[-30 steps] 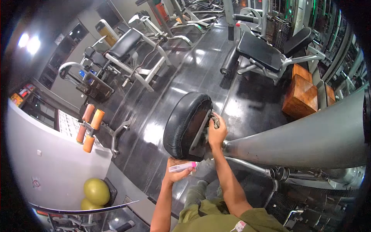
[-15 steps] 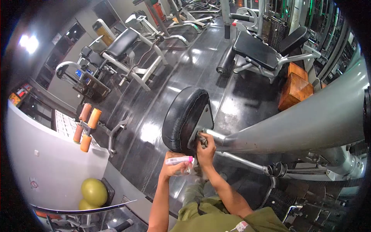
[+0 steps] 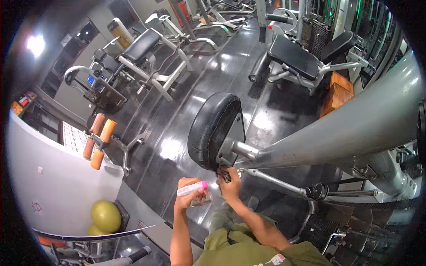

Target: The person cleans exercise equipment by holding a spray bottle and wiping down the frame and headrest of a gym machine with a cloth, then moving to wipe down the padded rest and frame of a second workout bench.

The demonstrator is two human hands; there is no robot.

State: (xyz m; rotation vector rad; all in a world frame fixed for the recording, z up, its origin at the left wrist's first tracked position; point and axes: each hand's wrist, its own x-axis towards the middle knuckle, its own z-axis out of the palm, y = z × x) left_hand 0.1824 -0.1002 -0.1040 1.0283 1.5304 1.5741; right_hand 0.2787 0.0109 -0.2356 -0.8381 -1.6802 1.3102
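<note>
My left hand point(image 3: 188, 193) is wrapped round a clear spray bottle point(image 3: 202, 199) with a white and pink spray head. It is held below and left of a black padded cushion point(image 3: 208, 131), apart from it. My right hand point(image 3: 230, 182) grips a dark, crumpled cloth point(image 3: 223, 173) against the cushion's lower end. The cushion is fixed to a metal plate on a short tube, which joins a thick silver-grey machine arm point(image 3: 337, 133) running to the right.
Weight benches point(image 3: 293, 55) and machines stand ahead on the black rubber floor. Orange foam rollers point(image 3: 108, 131) are at left, above green exercise balls point(image 3: 105, 216). A wooden box point(image 3: 336, 95) stands at right. A lower metal bar point(image 3: 277, 181) runs beneath the machine arm.
My right hand has moved down with the cloth, from the tube beside the cushion to the cushion's lower end. My left hand has drawn away from the cushion, down and left with the spray bottle.
</note>
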